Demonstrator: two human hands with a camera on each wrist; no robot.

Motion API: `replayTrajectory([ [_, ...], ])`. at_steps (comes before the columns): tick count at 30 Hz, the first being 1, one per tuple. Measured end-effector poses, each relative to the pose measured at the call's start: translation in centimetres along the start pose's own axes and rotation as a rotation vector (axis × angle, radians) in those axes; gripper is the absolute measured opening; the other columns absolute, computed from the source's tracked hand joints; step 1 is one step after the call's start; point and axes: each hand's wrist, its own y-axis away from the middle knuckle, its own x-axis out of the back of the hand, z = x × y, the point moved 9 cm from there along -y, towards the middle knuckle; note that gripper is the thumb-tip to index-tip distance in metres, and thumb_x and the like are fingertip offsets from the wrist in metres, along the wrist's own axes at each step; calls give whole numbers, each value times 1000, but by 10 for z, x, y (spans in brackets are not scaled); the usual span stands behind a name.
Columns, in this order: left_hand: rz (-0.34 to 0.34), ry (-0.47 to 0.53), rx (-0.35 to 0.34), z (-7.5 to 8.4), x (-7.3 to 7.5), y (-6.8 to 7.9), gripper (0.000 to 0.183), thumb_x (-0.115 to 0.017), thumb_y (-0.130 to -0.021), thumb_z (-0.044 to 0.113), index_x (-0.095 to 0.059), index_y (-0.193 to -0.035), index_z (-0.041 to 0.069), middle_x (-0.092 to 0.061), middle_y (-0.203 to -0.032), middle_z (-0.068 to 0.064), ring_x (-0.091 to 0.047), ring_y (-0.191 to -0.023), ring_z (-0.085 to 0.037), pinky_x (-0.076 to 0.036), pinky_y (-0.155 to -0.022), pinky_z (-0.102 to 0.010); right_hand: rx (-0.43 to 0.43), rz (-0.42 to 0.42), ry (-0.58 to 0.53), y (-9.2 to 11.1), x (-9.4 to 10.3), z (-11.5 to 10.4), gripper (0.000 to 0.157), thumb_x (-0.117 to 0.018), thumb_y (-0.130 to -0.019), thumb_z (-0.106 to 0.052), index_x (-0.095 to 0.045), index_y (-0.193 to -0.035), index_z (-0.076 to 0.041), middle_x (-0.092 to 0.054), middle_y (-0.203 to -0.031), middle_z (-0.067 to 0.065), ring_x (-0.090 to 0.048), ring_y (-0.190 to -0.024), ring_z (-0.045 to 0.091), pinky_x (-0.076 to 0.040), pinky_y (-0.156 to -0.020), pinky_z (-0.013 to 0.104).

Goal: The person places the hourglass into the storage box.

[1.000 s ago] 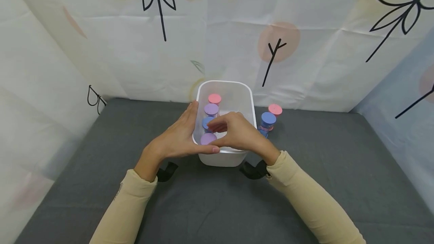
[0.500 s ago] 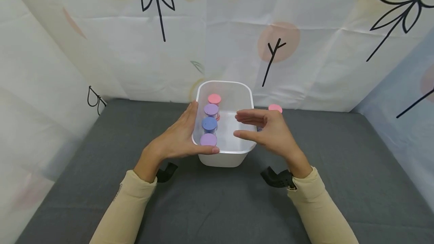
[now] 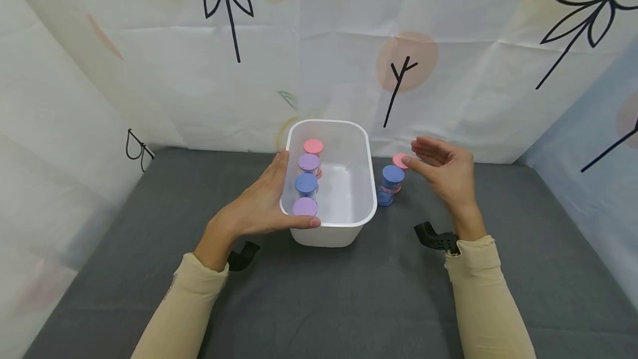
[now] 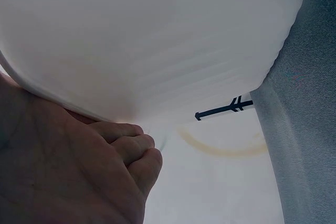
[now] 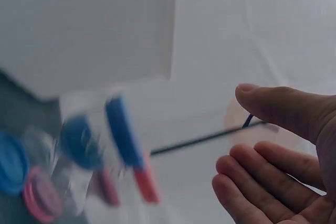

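A white plastic bin (image 3: 349, 222) stands on the dark cloth. My left hand (image 3: 256, 198) rests against its near left corner, fingers straight along the outer left wall and thumb along the front rim. In the left wrist view, the fingertips (image 4: 144, 163) touch the bin wall (image 4: 157, 35) under the rim. Inside, along the left wall, stand several sand timers with pink, purple and blue caps (image 3: 306, 184). Right of the bin, a blue-capped sand timer (image 3: 393, 175) and a pink-capped sand timer (image 3: 400, 160) stand close together. My right hand (image 3: 448, 173) hovers beside them, thumb and fingers apart, holding nothing.
Dark grey cloth (image 3: 319, 303) covers the table. White patterned fabric (image 3: 339, 71) hangs behind and at both sides, close to the bin's far end. Black straps (image 3: 435, 237) sit at both wrists.
My right hand has left the inside of the bin and moved right, past the rim, to beside the two outside sand timers. The left hand has stayed on the bin.
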Motion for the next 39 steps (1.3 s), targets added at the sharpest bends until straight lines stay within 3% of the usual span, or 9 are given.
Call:
replayTrajectory([
  [5, 14, 4, -17, 2, 1, 0, 139, -78, -70, 74, 8, -163, 17, 0, -169, 0, -3, -154, -18, -20, -120, -52, -53, 29, 158, -4, 9, 30, 54, -83, -84, -5, -63, -132, 7, -67, -125, 23, -66, -115, 28, -51, -97, 31],
  [11, 22, 2, -37, 3, 3, -1, 138, -78, -71, 73, 8, -163, 18, -3, -169, 0, -6, -154, -19, -22, -119, -54, -91, -16, 128, -8, 0, 54, 59, -84, -84, -6, -59, -136, 7, -64, -129, 23, -62, -120, 35, -50, -99, 34],
  [18, 32, 11, -57, 5, 4, -2, 136, -79, -70, 72, 6, -163, 21, -10, -167, 1, -10, -153, -17, -25, -118, -54, -75, -27, 92, -9, -7, 56, 57, -82, -85, -1, -59, -135, 10, -65, -128, 25, -62, -119, 38, -50, -98, 34],
  [28, 4, -9, -9, 1, 2, -1, 139, -77, -71, 75, 8, -163, 15, 2, -169, 0, -1, -155, -20, -20, -120, -53, -70, -51, 90, -10, -12, 60, 55, -82, -85, -3, -61, -133, 10, -66, -126, 25, -64, -116, 34, -52, -94, 25],
  [39, 9, -5, -19, 0, 1, -1, 138, -76, -71, 75, 8, -163, 16, 0, -169, 0, -2, -154, -18, -20, -120, -53, -79, -94, 108, -9, -17, 64, 51, -79, -88, -6, -61, -133, 11, -65, -127, 26, -64, -115, 39, -50, -86, 13],
])
